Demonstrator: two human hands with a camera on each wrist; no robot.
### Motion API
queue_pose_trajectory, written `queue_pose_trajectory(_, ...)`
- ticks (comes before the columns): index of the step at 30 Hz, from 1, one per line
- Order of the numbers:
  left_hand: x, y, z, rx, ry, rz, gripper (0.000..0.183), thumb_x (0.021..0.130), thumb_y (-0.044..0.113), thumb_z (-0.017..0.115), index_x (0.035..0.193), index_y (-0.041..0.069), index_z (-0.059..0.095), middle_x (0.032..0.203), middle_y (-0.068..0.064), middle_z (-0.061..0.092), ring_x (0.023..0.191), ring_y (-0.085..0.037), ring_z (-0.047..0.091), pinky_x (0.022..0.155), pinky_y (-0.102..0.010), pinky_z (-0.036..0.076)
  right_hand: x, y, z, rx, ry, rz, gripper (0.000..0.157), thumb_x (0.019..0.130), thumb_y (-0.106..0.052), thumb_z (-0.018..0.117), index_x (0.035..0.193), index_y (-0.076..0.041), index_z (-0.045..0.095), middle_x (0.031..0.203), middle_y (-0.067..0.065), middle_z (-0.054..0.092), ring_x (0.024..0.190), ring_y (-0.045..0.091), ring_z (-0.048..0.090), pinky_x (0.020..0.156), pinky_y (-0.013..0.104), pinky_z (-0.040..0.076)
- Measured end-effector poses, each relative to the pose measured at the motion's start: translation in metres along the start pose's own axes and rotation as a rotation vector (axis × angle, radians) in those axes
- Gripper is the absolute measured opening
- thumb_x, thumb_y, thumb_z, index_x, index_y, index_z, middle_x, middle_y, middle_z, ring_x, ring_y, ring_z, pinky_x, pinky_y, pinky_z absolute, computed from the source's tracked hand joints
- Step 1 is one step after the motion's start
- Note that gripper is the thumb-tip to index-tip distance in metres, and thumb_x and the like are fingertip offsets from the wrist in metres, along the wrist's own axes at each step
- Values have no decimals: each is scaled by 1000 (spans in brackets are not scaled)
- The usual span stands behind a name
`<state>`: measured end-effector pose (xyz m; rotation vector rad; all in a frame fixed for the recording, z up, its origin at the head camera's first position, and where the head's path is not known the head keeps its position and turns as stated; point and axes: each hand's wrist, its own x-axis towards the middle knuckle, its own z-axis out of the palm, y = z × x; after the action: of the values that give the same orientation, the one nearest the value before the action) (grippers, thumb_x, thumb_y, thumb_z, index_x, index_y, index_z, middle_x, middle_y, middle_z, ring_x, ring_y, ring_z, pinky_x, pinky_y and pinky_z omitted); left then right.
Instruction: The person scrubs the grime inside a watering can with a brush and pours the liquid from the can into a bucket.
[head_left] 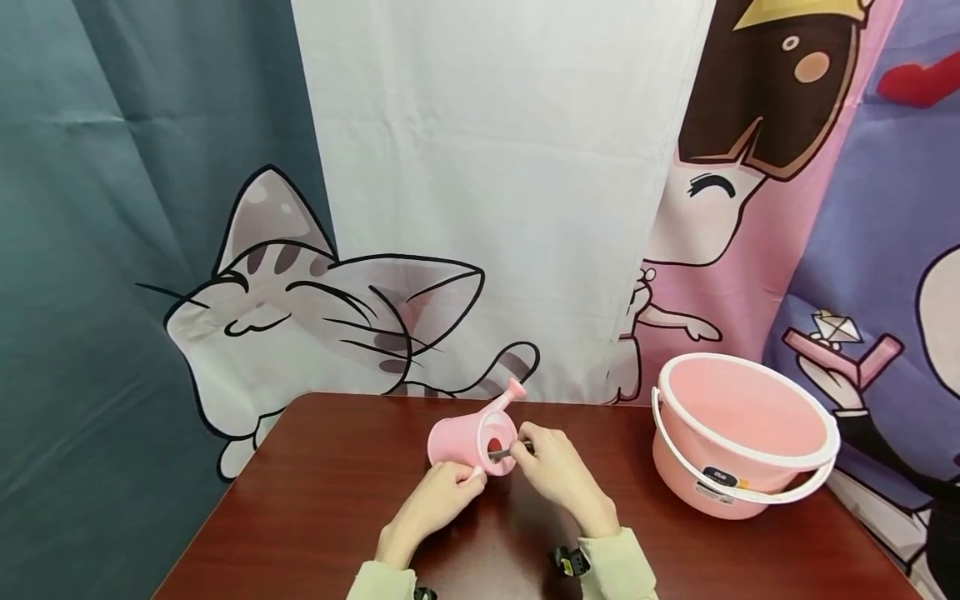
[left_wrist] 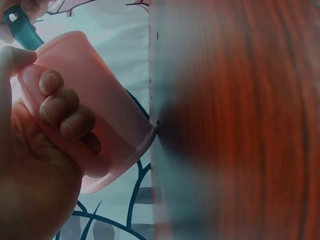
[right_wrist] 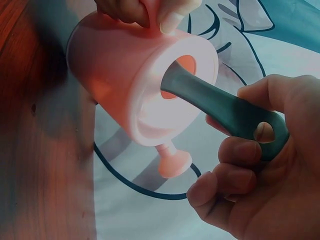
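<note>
A small pink watering can (head_left: 453,439) is tilted over the table, its opening turned toward the right hand and its spout (head_left: 498,402) pointing up and away. My left hand (head_left: 438,500) grips the can's handle; in the left wrist view the fingers curl round that handle (left_wrist: 30,85). My right hand (head_left: 558,475) holds a dark grey-green handle (right_wrist: 215,102) with a hole near its end. The far part of this tool goes through the round hole in the can's top and is hidden inside, so I cannot tell its kind.
On the right side of the table (head_left: 337,508) stands a pink bucket (head_left: 697,467) with a white rim and a white carrying handle hanging at its front. A cartoon-printed curtain (head_left: 487,167) hangs behind the table's far edge.
</note>
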<state>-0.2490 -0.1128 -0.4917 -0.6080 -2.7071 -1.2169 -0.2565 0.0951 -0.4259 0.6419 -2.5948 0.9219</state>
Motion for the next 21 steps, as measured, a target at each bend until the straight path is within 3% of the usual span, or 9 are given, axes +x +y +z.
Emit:
queue_pose_trajectory(9,3,0,0,-15,-7,-16,45,95,26,55,54,19,39,47,13,27,46,-4,30,45,-22,28,1,-1,1,-8,33,-8,19,85,-10,60,70,-21,53,57,-13,43,55,7,42,52,25,37)
queue_pose_trajectory(21,-1,-1,-3,-15,-6,2,44,94,24,55,53,19,38,47,14,25,47,-3,28,45,-21,27,0,0,24,-9,8,-47,14,88,-12,60,77,-19,55,62,-13,45,59,7,46,57,25,40)
